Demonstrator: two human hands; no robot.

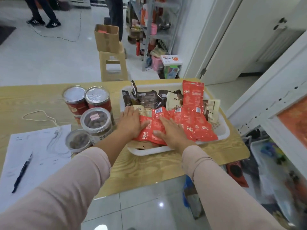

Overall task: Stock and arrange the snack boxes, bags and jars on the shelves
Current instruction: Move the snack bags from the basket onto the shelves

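Snack bags [197,123], mostly red, lie heaped in a white tray [222,136] on a wooden table [141,166]. Left hand [128,123] and right hand [172,131] rest flat on them, fingers straight, gripping nothing. Jars [97,121] stand just left of the tray; paper [38,156] and pen [22,173] lie beyond.

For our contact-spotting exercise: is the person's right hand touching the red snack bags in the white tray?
Touching. The head view shows the right hand lying flat on the red snack bags in the white tray.

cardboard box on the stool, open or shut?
Open. The cardboard box on the stool has its top flaps apart, and something red shows inside.
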